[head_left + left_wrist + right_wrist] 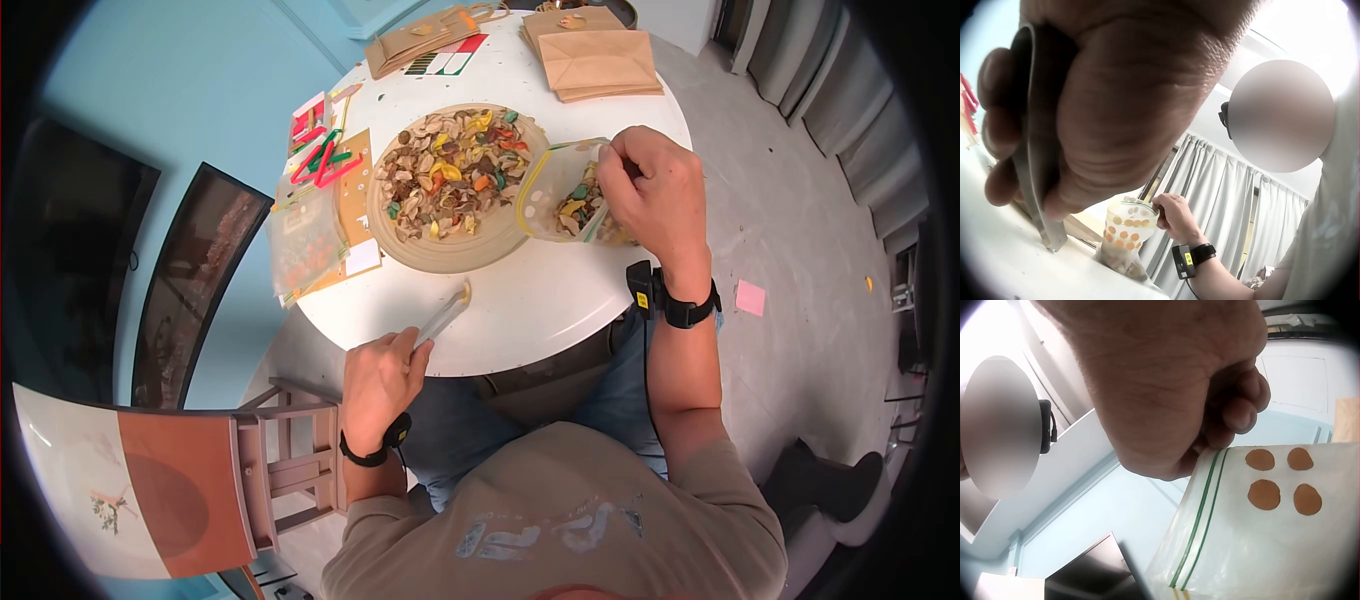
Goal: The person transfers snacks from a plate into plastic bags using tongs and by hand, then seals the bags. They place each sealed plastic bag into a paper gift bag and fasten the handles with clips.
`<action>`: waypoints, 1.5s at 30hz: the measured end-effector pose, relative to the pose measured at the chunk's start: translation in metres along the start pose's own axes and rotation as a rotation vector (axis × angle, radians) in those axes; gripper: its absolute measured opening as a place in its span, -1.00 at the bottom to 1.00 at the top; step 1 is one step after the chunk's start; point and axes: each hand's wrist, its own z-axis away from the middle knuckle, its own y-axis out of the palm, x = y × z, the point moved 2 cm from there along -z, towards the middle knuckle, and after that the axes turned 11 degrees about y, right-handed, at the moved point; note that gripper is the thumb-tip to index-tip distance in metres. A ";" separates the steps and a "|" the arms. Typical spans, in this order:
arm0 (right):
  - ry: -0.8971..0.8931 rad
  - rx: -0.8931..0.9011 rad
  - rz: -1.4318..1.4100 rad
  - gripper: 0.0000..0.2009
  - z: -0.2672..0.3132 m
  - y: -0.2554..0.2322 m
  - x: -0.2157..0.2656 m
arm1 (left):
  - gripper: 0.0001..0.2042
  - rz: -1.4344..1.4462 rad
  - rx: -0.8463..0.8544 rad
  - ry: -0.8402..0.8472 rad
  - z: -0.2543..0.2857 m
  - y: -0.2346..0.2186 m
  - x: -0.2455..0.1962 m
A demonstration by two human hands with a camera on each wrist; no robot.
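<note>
Closest to my eyes is the front of my brown T-shirt [560,500], with my jeans [440,440] just beyond it, under the edge of the round white table [540,325]. My hands are well apart. With my left hand [383,375] I grip a pair of metal tongs [437,318], slanting them down to the tabletop in front of the big round tray [470,260]. At their tips is a small yellowish piece [466,291]; I cannot tell whether they pinch it or only touch it. With my right hand [658,185] I pinch the top edge of a clear zip bag [540,195] with orange dots. It stands open on the table at the tray's right side, some mixed dried pieces inside. More dried pieces [455,180], brown, tan, yellow, orange and green, cover the tray. Folded paper bags [600,62] lie at the table's far right.
</note>
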 end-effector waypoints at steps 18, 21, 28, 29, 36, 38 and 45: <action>-0.021 0.010 -0.020 -0.84 0.000 0.002 0.002 | -0.85 0.116 -0.142 0.100 -0.028 -0.032 -0.021; -0.007 0.020 -0.017 -0.85 0.000 0.002 0.002 | -0.82 0.074 -0.167 0.233 -0.063 -0.037 -0.035; -0.004 0.020 -0.014 -0.85 -0.002 0.003 0.002 | -0.71 0.086 -0.347 0.364 -0.126 -0.016 -0.046; -0.003 0.017 -0.013 -0.85 -0.003 0.002 0.001 | -0.71 0.085 -0.347 0.367 -0.122 -0.018 -0.044; 0.027 0.019 -0.012 -0.85 0.000 0.001 -0.002 | -0.68 -0.027 -0.223 -0.001 -0.065 -0.024 0.014; 0.018 0.015 -0.005 -0.85 0.000 0.001 -0.002 | -0.69 -0.101 -0.133 -0.027 -0.059 -0.018 0.028; -0.001 0.027 0.014 -0.86 0.000 0.009 0.003 | -0.68 -0.129 -0.092 -0.021 -0.076 0.007 0.041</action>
